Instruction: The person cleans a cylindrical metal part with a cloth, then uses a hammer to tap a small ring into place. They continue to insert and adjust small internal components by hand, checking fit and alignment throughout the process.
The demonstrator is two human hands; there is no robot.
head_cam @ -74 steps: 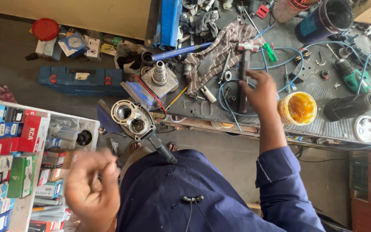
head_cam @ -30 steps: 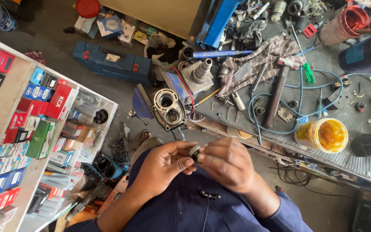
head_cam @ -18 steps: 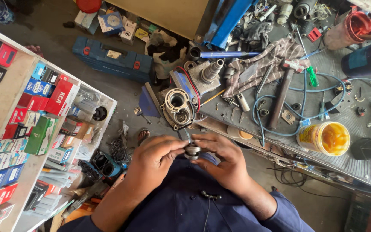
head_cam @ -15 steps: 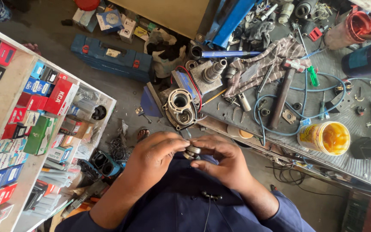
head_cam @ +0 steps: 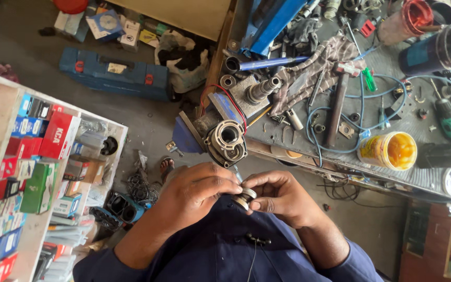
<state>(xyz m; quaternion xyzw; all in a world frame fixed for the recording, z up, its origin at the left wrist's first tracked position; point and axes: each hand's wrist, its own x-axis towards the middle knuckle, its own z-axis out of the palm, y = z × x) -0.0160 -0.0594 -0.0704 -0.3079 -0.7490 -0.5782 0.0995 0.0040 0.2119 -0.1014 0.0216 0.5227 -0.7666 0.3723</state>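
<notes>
Cluttered workshop seen from above

You stand over a grey concrete floor [head_cam: 43, 47] in soft daylight, with a shelf [head_cam: 32, 172] of coloured boxes at your left, a blue tool case [head_cam: 113, 75] lying on the floor beyond it, and a grey tabletop [head_cam: 392, 112] strewn with tools running along your right.

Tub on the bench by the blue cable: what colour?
Yellow tub, open, with orange-yellow contents; only the head view shows it.

Dull grey metal housing [head_cam: 226, 142]; glossy yellow tub [head_cam: 388, 151], probably plastic.
</notes>
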